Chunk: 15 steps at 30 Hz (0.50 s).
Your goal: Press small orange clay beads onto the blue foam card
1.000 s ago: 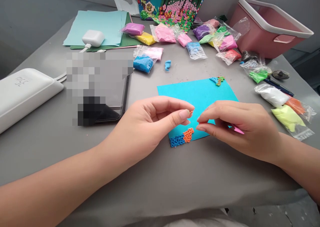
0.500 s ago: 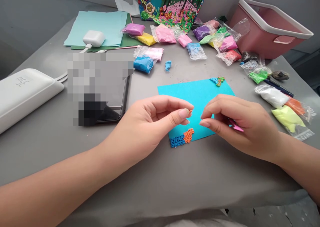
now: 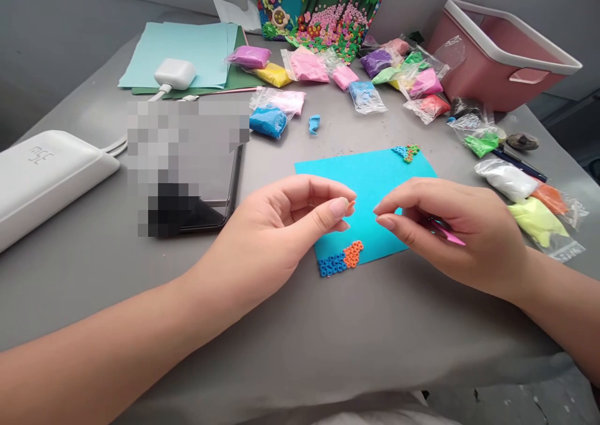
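Between the thumb and fingers of my left hand [image 3: 297, 225] is a small bit of orange clay [image 3: 350, 207]. My right hand [image 3: 454, 234] is closed around a pink tool [image 3: 452, 237], mostly hidden in the palm; its thumb and index tips nearly meet, and I cannot tell if a crumb sits between them. Both hands hover over a bright blue card [image 3: 359, 175]. Small blue clay rings [image 3: 332, 264] and orange clay rings [image 3: 354, 254] cover its near left corner. Blue, green and orange clay pieces [image 3: 407, 153] fill the far right corner.
Several bags of coloured clay, one pink [image 3: 307, 65], lie behind the card and to its right. A blue clay lump [image 3: 314, 124] rests behind it. A phone [image 3: 234, 181] and white power bank [image 3: 51, 181] are left; a pink bin [image 3: 497, 69] stands back right.
My left hand has shifted slightly left with the orange clay. The pink tool has turned a little in my right hand, whose thumb and index tips have come closer together.
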Available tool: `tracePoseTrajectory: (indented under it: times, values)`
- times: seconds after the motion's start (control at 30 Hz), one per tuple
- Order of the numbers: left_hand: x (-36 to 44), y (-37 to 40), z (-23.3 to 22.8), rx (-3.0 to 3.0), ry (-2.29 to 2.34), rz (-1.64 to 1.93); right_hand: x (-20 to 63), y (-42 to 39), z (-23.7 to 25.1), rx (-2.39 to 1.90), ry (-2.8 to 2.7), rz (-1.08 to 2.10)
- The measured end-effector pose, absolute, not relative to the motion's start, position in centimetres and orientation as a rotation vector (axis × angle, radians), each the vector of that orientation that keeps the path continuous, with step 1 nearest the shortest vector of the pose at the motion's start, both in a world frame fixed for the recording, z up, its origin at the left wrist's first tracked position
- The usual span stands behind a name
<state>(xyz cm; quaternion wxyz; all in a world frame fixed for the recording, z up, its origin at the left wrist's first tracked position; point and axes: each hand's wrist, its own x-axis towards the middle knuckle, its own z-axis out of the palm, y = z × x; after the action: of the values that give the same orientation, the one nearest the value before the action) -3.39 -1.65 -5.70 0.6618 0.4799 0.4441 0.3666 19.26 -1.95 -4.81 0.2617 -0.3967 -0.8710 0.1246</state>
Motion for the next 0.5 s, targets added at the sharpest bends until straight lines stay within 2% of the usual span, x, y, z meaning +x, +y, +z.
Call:
tracePoseTrajectory:
  times: [0.5]
  values:
    - [-3.41, -1.78, -5.38, 1.066, 0.957, 0.759, 19.70, -1.47, -4.99, -0.983, -2.301, 0.452]
